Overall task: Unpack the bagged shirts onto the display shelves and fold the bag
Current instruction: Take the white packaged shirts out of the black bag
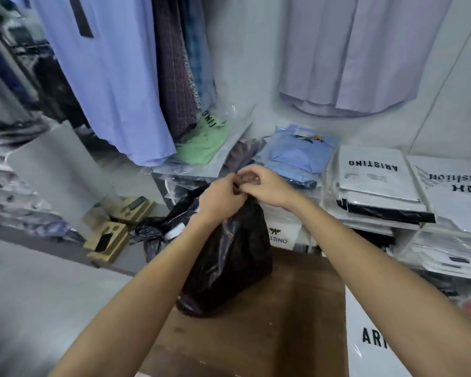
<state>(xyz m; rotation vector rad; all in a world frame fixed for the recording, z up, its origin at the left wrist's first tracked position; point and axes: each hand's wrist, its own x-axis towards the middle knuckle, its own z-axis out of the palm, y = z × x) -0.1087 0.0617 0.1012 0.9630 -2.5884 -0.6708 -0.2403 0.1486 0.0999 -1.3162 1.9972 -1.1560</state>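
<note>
The black bag (229,254) stands upright at the far edge of the brown surface (269,336), its long axis vertical, bulging and closed at the top; the left hand (223,197) and right hand (267,186) meet above it, each grip pinching the gathered neck, neither nearer; packed shirts (297,156) lie on the shelf (446,228) just beyond.

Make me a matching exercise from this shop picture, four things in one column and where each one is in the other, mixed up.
Things:
1. black plastic bag
2. green folded shirt in clear wrap
3. light blue folded shirt in clear wrap
4. lilac hanging shirt

Places:
A. on the wall, upper right
B. on the brown wooden surface, gripped at its top by both hands
C. under the hanging clothes, left of the blue one
D. on the shelf top, behind the hands

Pairs: 1-B, 2-C, 3-D, 4-A
</note>
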